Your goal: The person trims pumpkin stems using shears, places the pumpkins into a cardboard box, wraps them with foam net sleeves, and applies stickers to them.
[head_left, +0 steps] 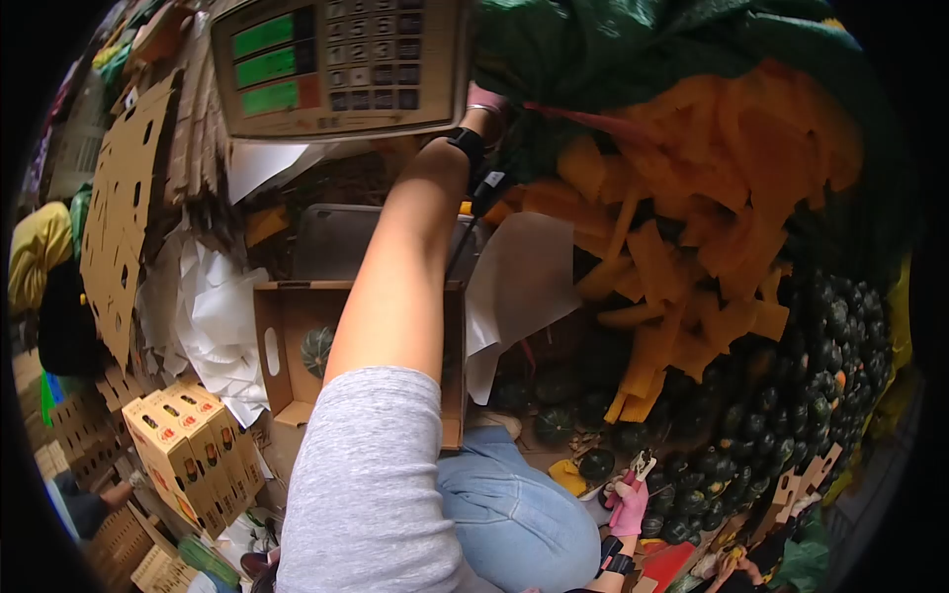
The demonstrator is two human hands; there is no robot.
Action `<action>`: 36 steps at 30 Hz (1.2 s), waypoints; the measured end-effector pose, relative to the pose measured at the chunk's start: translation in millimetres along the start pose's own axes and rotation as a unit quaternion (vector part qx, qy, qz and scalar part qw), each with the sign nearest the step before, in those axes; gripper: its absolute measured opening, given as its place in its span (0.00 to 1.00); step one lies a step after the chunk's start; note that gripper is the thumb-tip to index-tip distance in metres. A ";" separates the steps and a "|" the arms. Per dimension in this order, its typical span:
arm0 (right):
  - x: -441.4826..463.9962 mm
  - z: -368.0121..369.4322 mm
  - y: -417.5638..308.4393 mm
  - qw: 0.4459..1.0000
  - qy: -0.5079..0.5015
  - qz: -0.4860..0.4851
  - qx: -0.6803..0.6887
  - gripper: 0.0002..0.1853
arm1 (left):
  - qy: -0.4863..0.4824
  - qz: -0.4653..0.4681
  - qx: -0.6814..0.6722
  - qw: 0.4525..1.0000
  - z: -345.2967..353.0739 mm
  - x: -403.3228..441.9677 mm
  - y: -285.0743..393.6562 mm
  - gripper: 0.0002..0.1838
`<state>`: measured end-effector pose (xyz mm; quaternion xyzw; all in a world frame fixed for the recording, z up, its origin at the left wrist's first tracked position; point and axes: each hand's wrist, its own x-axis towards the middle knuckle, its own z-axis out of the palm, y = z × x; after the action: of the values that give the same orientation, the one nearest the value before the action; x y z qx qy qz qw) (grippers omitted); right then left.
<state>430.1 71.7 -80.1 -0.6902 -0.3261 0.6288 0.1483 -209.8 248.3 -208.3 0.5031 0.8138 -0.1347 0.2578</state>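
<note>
My left arm stretches forward past a scale display with lit green panels. My left hand, in a pink glove, is partly hidden behind that display, beside the dark green sheeting; its fingers do not show. Low on the right, my right hand, also in a pink glove, is closed around pruning shears, metal jaws pointing up. Close by them lies a dark green squash. Under my left arm stands an open cardboard box, with a green squash inside; my arm hides part of the box.
A large heap of dark green squashes fills the right side. Orange paper pieces lie above it, with a white sheet beside the box. Printed cartons and crumpled white paper stand at left. A metal tray sits behind the box.
</note>
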 end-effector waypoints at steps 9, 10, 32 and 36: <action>-3.1 8.1 16.7 0.990 0.132 0.055 -0.003 0.20 | -0.028 -0.059 0.068 0.996 26.9 32.2 -18.5 0.21; 3.8 7.0 21.4 0.991 0.119 0.007 -0.062 0.22 | -0.028 -0.061 0.065 0.996 27.3 32.6 -18.9 0.21; -70.3 152.4 -82.7 0.726 0.044 -0.573 -0.378 0.34 | -0.281 0.253 -0.921 0.089 50.6 -381.0 89.0 0.46; -90.7 133.3 -93.0 0.644 0.082 -0.622 -0.438 0.36 | -0.297 0.133 -0.927 0.188 35.6 -399.5 101.7 0.46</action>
<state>277.3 55.8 24.9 -0.3580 -0.9026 0.1127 0.2107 34.8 -21.6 -11.9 -0.0761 0.1337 0.6136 0.7745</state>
